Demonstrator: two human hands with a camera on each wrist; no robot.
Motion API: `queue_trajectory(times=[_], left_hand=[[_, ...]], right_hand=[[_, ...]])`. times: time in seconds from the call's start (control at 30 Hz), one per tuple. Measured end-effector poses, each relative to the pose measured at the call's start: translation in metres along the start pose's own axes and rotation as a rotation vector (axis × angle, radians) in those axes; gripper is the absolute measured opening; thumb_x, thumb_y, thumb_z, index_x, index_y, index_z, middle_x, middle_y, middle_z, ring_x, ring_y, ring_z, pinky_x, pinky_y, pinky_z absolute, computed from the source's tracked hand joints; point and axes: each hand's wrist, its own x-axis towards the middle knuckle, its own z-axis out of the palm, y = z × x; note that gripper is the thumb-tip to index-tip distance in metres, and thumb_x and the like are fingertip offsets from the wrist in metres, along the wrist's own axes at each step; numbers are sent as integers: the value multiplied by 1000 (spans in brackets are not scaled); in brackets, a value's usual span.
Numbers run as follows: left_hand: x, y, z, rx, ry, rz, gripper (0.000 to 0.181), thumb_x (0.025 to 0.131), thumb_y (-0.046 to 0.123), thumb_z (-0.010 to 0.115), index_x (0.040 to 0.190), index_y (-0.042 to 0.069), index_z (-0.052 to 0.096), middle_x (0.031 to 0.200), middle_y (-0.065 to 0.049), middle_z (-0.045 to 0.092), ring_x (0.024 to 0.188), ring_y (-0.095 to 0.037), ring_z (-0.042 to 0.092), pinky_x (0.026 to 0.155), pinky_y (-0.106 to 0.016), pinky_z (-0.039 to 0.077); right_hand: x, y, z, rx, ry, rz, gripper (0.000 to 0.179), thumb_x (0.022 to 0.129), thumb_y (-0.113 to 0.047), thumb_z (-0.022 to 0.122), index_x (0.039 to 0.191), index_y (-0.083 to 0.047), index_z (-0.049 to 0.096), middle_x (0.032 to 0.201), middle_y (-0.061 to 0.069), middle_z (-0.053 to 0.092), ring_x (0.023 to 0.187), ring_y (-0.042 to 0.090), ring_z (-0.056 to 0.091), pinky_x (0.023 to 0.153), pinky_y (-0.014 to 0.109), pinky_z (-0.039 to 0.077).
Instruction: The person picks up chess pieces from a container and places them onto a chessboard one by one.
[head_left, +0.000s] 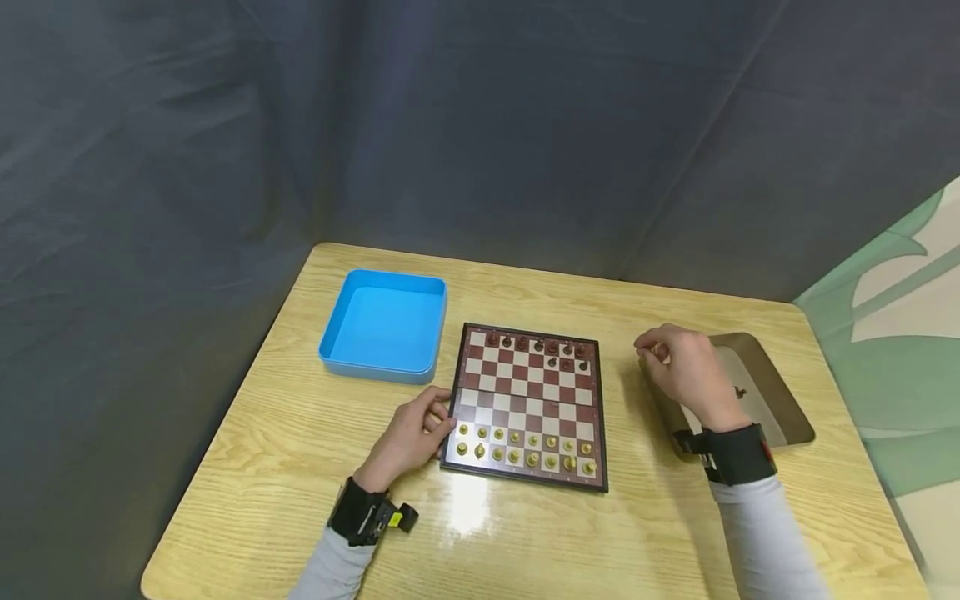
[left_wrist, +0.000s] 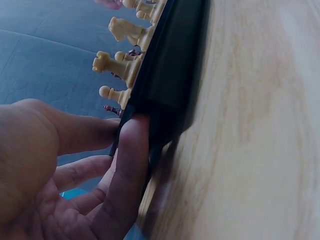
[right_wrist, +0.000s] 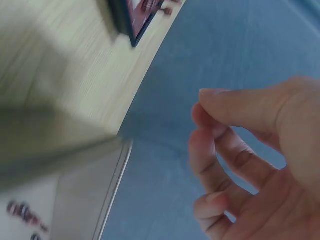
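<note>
A magnetic-style chessboard [head_left: 504, 402] lies on the table in the head view. Cream pieces fill its two near rows; dark red pieces stand along the far side. My left hand [head_left: 411, 431] holds the board's left edge near its front corner. In the left wrist view the thumb lies at the top edge and a finger [left_wrist: 131, 155] presses the side, beside a cream rook [left_wrist: 117, 67]. Over the left rim of the brown tray [head_left: 776, 392], my right hand [head_left: 687, 371] hovers with curled fingers, thumb against fingertips; no piece shows between them.
Inside the brown tray lie a few dark chess pieces [head_left: 739, 392]. An empty-looking blue tray [head_left: 384, 372] stands at the back left, close to the board. Dark cloth [head_left: 480, 150] hangs behind the wooden table [head_left: 285, 467].
</note>
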Motion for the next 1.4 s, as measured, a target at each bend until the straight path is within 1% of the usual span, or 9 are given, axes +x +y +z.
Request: queue_trajectory(times=[0.23,0.4,0.5,0.57,0.67,0.83,0.97,1.13,1.4], left_hand=[[1,0,-1,-16,4,0,39,85,15,56,122,15,42,87,-3,52,58,-17,57,43,-27,49],[1,-1,0,-36,-3,3,40,85,15,56,122,15,42,87,-3,52,57,-18,57,43,-27,49],[1,-2,-1,-34,-3,-1,40,85,16,56,122,15,42,87,-3,52,58,-17,57,43,-27,49],[1,-1,-1,-33,-4,-4,40,85,16,56,122,15,42,87,-3,52,58,-17,57,43,-27,50],[1,0,-2,-30,-6,-6,40,85,17,56,122,16,42,87,-3,52,57,-16,57,43,-27,50],[0,0,-2,-28,-10,-3,40,85,18,56,122,16,42,87,-3,52,57,-16,57,43,-27,50],[0,-1,-1,-27,-16,2,40,85,18,56,122,16,41,87,-3,51,57,-16,57,43,-27,50],[1,-2,0,-26,-16,-5,40,85,18,56,122,17,41,87,-3,52,57,-15,57,43,-27,50],[1,-3,0,-34,-4,-21,40,84,17,56,122,18,42,87,-2,52,57,-15,57,43,-27,49]], right_hand=[[-12,25,-17,-42,29,65,11,77,-12,65,88,-14,66,74,-3,57,57,9,49,39,26,38],[-20,39,-25,-49,-11,106,11,77,-9,64,87,-12,66,69,-1,59,54,12,50,36,25,37],[-23,47,-27,-66,-41,86,10,75,-6,64,82,-12,66,71,1,61,58,13,53,41,27,41],[-23,53,-29,-79,-74,75,11,73,-3,64,79,-13,66,72,2,61,59,13,53,45,29,42],[-24,60,-32,-97,-174,106,12,72,-1,62,77,-13,65,74,3,60,61,15,53,48,30,43],[-25,67,-36,-112,-416,231,14,74,-4,59,86,-6,65,81,9,60,70,23,56,49,32,44],[-24,70,-36,-93,-545,293,20,77,-3,54,95,-3,63,86,12,60,73,26,56,48,31,45],[-24,74,-31,-85,-602,332,24,78,-2,50,98,-2,63,90,16,60,71,24,56,48,29,44],[-25,79,-27,-88,-587,324,21,76,-2,52,94,-3,65,92,15,61,70,22,57,48,29,45]])
